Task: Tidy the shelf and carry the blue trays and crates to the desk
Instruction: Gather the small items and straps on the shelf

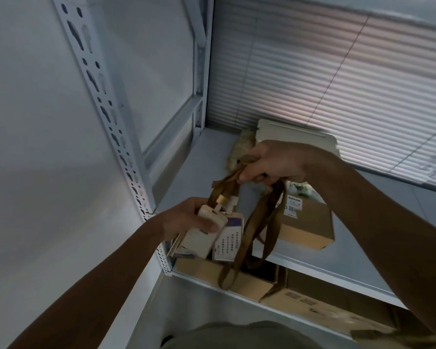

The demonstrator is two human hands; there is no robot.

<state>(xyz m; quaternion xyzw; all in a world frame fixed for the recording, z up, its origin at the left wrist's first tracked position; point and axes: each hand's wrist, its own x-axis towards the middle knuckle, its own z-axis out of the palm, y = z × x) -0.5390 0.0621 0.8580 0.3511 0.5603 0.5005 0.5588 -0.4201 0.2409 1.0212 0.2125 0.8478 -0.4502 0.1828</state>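
My left hand (pixel 186 219) grips a bunch of badge cards (pixel 213 236) in front of the white metal shelf (pixel 207 157). The brown lanyard straps (pixel 256 231) of the cards run up into my right hand (pixel 272 163), which is closed around them, and their loops hang down past the shelf's front edge. Both hands are above the left end of the shelf board. No blue tray or crate is in view.
On the shelf board lie a small cardboard box (pixel 305 222) with a label, a cream plastic lid or tray (pixel 297 134) at the back and a fuzzy pale bundle (pixel 239 149). Open cardboard boxes (pixel 297 290) fill the level below. A slotted upright (pixel 111 117) stands at the left; window blinds are behind.
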